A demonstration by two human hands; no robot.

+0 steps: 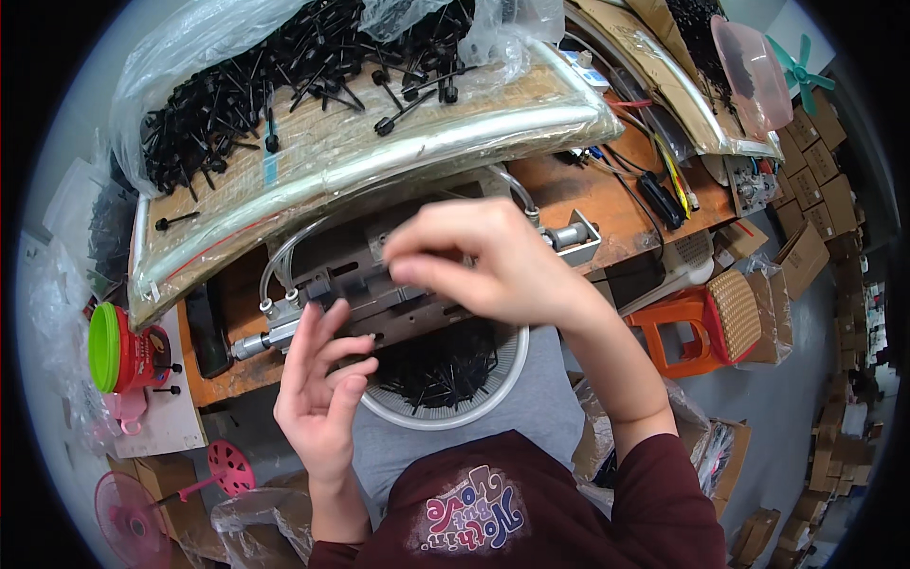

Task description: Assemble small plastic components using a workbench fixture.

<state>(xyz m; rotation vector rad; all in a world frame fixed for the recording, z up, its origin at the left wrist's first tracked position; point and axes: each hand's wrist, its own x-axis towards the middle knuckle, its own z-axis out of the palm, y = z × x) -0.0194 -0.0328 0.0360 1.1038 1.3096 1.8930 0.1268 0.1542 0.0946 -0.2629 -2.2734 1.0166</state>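
My left hand (322, 403) is palm up with its fingers apart, at the left front of a metal fixture (427, 318). Its fingertips are beside a small dark part on the fixture, blurred. Over the fixture's middle is my right hand (488, 261), thumb and forefinger brought together and slightly smeared by motion. Whatever it pinches, if anything, cannot be made out. Clear tubes (277, 270) run to the fixture, and a metal cylinder (251, 346) sticks out at its left end. Below it, a white basket (517, 375) on my lap holds many thin black pieces.
Black stemmed parts (313, 71) lie heaped on a cardboard-covered tray (332, 142) behind the fixture. Cables (664, 171) and a black adapter lie on the wooden bench at right. An orange stool (678, 318) stands right, a red tub (123, 351) with green rim left.
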